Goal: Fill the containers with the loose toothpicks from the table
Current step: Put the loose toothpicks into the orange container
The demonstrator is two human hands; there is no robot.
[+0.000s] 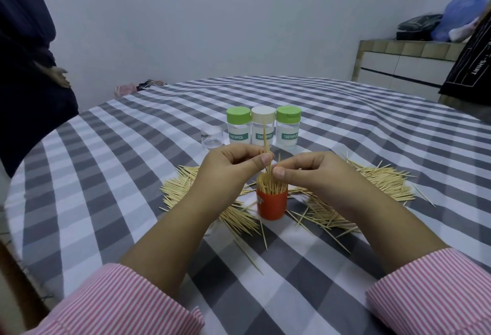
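Three capped jars [263, 130] behind orange container [271, 204].

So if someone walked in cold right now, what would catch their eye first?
Probably the orange container at centre, packed with upright toothpicks, with the left hand and right hand pinching a few more just above it. Next, loose toothpicks fan out around it, and three capped bottles line up behind.

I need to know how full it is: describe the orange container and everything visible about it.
The orange container is a small upright cylinder, plastic by its look, with no lid on and a partly hidden label on its left side. It stands on the checked tablecloth amid loose toothpicks. Upright toothpicks crowd its mouth and stick out above the rim. Both hands hover just above; neither touches its wall.
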